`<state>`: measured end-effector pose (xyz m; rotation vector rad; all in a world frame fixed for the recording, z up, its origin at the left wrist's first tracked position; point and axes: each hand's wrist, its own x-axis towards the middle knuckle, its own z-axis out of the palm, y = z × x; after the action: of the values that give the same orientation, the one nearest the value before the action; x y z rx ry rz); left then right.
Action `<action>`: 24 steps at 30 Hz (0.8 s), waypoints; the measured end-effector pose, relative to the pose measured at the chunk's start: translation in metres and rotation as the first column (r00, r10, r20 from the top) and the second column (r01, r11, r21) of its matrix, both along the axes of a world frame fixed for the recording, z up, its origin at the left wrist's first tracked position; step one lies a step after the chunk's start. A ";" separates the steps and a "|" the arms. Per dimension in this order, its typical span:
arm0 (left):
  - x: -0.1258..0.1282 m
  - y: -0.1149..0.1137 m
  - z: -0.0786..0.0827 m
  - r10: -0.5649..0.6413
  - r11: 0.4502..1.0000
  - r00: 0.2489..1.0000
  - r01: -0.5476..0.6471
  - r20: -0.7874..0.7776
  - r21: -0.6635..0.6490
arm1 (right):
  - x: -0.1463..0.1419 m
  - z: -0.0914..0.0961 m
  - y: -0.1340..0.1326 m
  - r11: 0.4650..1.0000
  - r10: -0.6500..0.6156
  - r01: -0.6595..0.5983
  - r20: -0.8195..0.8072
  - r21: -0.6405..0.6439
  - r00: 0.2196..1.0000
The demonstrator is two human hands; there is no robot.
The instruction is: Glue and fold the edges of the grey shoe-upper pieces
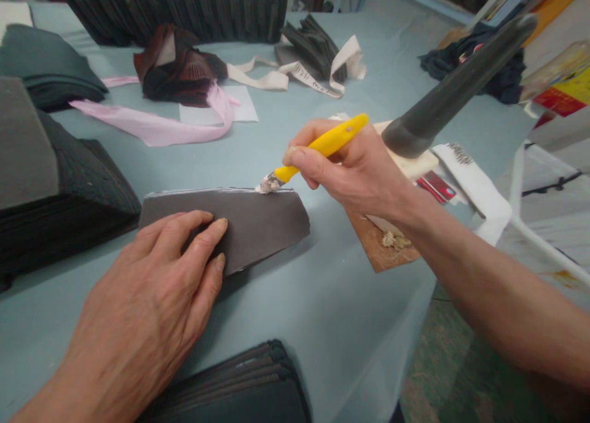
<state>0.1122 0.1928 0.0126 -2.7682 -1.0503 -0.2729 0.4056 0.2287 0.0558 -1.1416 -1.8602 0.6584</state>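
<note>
A dark grey flat piece (262, 232), looking like leather or coated fabric, lies on the table in front of me. My left hand (161, 275) rests flat on its left part, fingers stretched out and pressing down. In my right hand (341, 165) is a brush (332, 141) with a yellow handle, gripped between thumb and fingers. Its pale, paste-coated bristles touch the far edge of the piece, near the right end. A thin whitish line runs along that edge.
Dark stacks (74, 183) stand at left, with another stack (235, 386) at the near edge. Farther back are a pink cloth strip (161, 125), a white ribbon (267, 79) and a long row of dark pieces (184, 8). A dark rod-like object (456, 91) rises at right beside a brown board (378, 251).
</note>
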 end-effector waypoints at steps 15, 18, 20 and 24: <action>-0.002 0.011 0.017 -0.019 0.994 0.996 0.028 0.087 -0.106 | 0.025 0.010 -0.045 0.977 -0.192 0.200 -0.089 0.081 0.977; -0.009 0.024 0.023 -0.018 0.967 0.988 0.056 0.154 -0.248 | 0.008 0.013 -0.061 0.973 -0.190 0.207 -0.150 0.105 0.970; -0.016 0.034 0.025 -0.015 0.944 0.980 0.079 0.201 -0.319 | -0.004 0.014 -0.071 0.975 -0.177 0.198 -0.179 0.104 0.968; -0.028 0.050 0.027 0.003 0.882 0.953 0.141 0.304 -0.450 | -0.028 0.014 -0.080 0.989 -0.104 0.124 -0.213 0.086 0.972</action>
<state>0.0840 0.2426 0.0400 -3.2823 -1.2228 -0.5232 0.3776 0.1491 0.0703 -1.0650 -1.6200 0.5902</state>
